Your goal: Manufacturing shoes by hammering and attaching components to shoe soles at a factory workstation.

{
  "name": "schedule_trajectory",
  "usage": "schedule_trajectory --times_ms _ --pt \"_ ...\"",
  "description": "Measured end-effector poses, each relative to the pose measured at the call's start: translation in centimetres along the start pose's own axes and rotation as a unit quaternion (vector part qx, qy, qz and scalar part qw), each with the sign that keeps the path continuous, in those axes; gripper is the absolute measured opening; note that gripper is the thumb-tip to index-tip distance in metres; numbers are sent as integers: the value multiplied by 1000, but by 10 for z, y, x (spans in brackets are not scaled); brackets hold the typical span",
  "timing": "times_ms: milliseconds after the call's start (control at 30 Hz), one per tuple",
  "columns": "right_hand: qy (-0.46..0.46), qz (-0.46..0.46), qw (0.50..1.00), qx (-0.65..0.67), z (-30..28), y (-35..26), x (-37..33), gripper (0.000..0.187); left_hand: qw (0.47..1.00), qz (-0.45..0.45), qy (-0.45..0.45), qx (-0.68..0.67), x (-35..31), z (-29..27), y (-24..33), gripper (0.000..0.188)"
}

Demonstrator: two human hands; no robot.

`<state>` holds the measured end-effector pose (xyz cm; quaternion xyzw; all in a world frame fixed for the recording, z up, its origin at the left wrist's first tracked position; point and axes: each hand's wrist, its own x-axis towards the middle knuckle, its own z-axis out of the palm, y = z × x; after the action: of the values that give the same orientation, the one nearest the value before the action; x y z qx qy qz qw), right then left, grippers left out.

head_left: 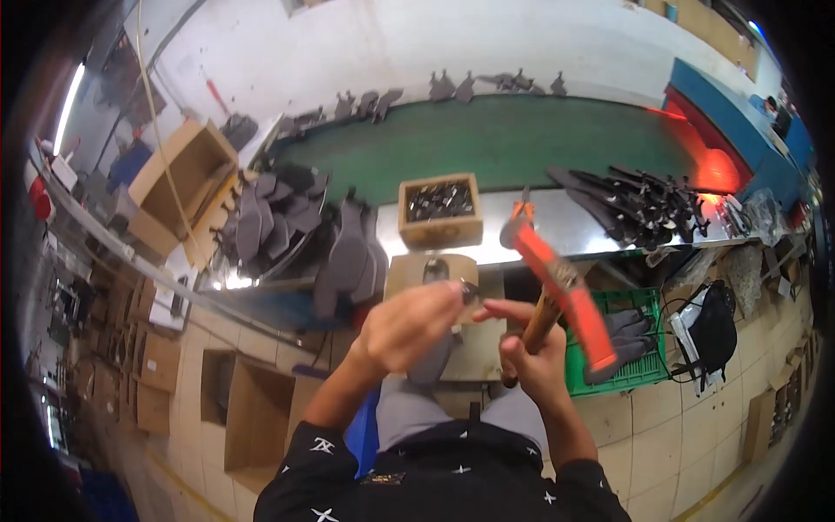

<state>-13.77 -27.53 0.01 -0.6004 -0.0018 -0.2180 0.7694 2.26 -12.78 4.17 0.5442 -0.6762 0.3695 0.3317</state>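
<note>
Out in front of my body, my left hand [410, 324] is closed, its fingertips pinching a small dark metal piece [470, 292]. My right hand [541, 355] grips the wooden handle of a hammer [567, 294] with a long orange-red head. That head slants up and left, beyond my fingers. The right index finger points toward the left fingertips. Under both hands is a pale work block [402, 271] with a dark metal fitting [436, 271] on top. A grey sole-shaped piece [432, 358] lies by its near side, partly hidden by my left hand.
A wooden box [441, 231] of small dark metal parts sits beyond the block. Grey sole-shaped pieces [348, 252] pile up left; more [635, 204] lie right. Behind runs a green conveyor belt [487, 139]. A green crate [622, 378] stands right, open cartons [261, 409] left.
</note>
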Motion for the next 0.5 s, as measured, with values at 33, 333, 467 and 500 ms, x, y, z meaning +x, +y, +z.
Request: schedule_trajectory --times_ms 33,333,467,500 --pt "-2 8 998 67 12 -6 3 49 998 55 -4 29 6 -11 10 18" --pt "22 20 998 60 47 -16 -15 23 986 -74 -25 -146 -19 -44 37 31" --pt "54 15 998 12 38 -4 -16 19 930 -271 19 -249 -18 -23 37 36" --pt "51 15 999 7 37 -5 -15 19 935 -255 -13 -244 -22 -19 34 36"
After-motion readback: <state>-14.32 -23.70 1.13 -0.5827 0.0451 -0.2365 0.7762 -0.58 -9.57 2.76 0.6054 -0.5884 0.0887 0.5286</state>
